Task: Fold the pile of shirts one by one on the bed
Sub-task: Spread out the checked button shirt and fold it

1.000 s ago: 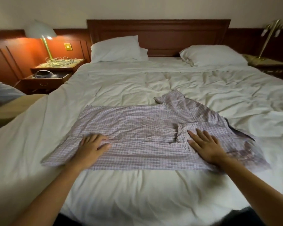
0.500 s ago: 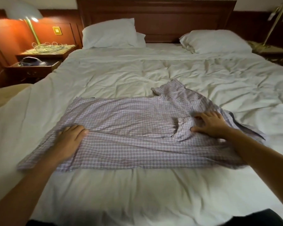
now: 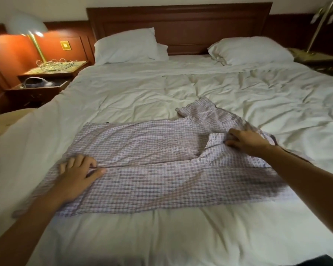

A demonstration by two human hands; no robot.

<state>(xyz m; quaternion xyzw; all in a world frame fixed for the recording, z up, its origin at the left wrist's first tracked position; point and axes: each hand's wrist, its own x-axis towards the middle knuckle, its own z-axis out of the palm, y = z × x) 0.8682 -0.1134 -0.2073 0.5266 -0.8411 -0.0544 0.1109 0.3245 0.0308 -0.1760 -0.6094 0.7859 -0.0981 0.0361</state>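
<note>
White, creased bedding is spread over the bed [image 3: 181, 237] in the head view, with a left pillow [image 3: 125, 46] and a right pillow [image 3: 252, 50] set against a dark wooden headboard [image 3: 181, 25]. A lit lamp [image 3: 27, 27] and a tangle of cables [image 3: 54, 65] are seen on the nightstand [image 3: 52, 75] at the left, and a brass lamp [image 3: 319, 22] at the far right. Part of the checked shirt [image 3: 152, 156] at its right end is hidden by the right forearm. The shirt is laid sideways across the middle of the bed, pale with a fine purple check, and is rippled with soft creases. One sleeve [image 3: 204, 110] is thrown out toward the pillows. The left hand [image 3: 75, 177] is pressed on the shirt's left end with fingers spread, its grip wide. The right hand [image 3: 246, 141] is curled, its grip narrowed on a pinch of fabric. The near-left corner is blurred.
</note>
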